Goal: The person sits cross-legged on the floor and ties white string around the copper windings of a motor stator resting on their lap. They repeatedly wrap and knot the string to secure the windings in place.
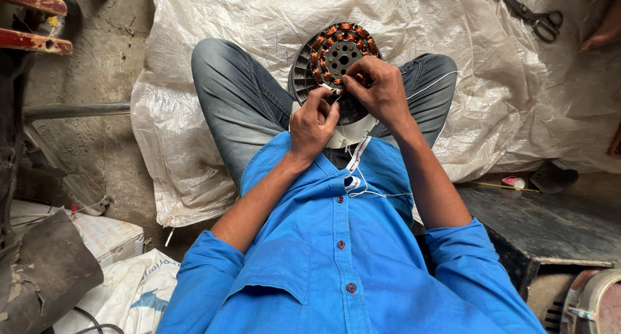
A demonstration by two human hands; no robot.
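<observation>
I had both forearms raised before my chest, elbows bent, wrists nearly meeting. My left hand [313, 124] was curled in a pinch; my right hand [380, 90], just above it, arched with its fingers pressed down.

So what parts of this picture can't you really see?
- Lower part of the round motor winding, head view: covered by the left hand and right hand.
- What the fingers pinch: too small; only thin white thread shows nearby.
- Scissors: blade tips cut off by the top edge.
- Another person's hand: mostly cut off by the right edge.
- Round metal casing: cut off at the bottom right corner.
</observation>
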